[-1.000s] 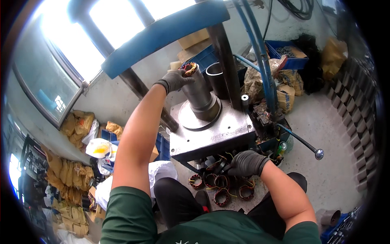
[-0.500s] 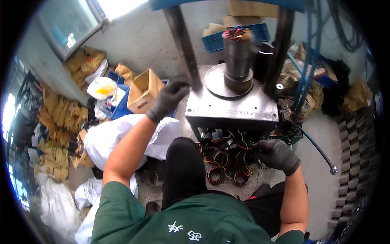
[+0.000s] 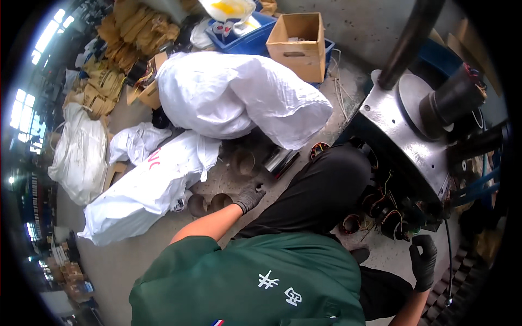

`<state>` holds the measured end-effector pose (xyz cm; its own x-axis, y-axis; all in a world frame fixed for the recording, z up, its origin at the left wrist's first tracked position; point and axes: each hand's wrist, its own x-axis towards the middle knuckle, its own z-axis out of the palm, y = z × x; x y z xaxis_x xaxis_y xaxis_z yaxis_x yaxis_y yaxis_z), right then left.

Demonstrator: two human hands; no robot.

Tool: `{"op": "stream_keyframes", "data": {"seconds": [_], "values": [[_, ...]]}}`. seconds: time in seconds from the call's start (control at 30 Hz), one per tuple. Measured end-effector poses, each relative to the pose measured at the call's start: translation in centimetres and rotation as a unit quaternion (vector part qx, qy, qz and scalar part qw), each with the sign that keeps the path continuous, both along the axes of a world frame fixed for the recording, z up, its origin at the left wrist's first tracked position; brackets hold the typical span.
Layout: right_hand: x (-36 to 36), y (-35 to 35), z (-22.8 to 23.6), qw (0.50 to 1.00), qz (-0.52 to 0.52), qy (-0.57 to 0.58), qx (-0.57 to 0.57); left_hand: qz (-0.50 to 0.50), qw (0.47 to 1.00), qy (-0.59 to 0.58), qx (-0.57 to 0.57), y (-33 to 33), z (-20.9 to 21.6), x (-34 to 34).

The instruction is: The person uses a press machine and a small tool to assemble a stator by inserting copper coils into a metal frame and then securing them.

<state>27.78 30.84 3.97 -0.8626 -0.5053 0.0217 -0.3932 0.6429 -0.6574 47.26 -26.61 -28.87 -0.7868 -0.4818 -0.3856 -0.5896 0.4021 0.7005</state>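
Note:
Both hands wear dark grey gloves. My left hand (image 3: 250,198) is low on the left beside my knee, its fingers apart and holding nothing visible. Close to it on the floor are short metal sleeves (image 3: 198,206) and a wider metal ring (image 3: 243,162). My right hand (image 3: 424,263) is at the lower right, loosely curled with a gap between thumb and finger, nothing seen in it. A thin lever with a ball end (image 3: 449,302) lies just beyond it. Several wound stators (image 3: 393,224) with coloured leads sit under the press table, near that hand.
The steel press table (image 3: 399,138) at right carries a dark metal cylinder (image 3: 454,98) on a round plate; wires show at its top. A thick post (image 3: 411,43) rises beside it. White sacks (image 3: 217,95), a wooden box (image 3: 296,49) and a blue crate (image 3: 255,35) are at the left and back.
The view has swung left and down. My left hand has moved from beside the press table to the floor-level metal sleeves. My right hand now appears farther from the stators.

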Motion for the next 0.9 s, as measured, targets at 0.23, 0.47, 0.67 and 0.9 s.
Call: {"op": "stream_keyframes", "data": {"seconds": [0.23, 0.47, 0.67, 0.9], "values": [[1.1, 7.6, -5.0, 0.995, -0.084, -0.032, 0.052, 0.121, 0.973, -0.107, -0.164, -4.8, -2.2, 0.3], [8.4, 6.0, 1.2, 0.866, -0.229, 0.444, -0.014, 0.108, 0.954, -0.076, -0.269, -10.2, -6.5, 0.5], [9.4, 10.7, 1.0, 0.684, -0.438, 0.567, 0.134, 0.125, 0.954, -0.072, -0.262, -11.6, -5.9, -0.8], [1.6, 11.2, 2.1, 0.710, -0.448, 0.489, -0.238, 0.223, 0.967, 0.115, 0.054, -11.7, 5.9, -3.7]]}}
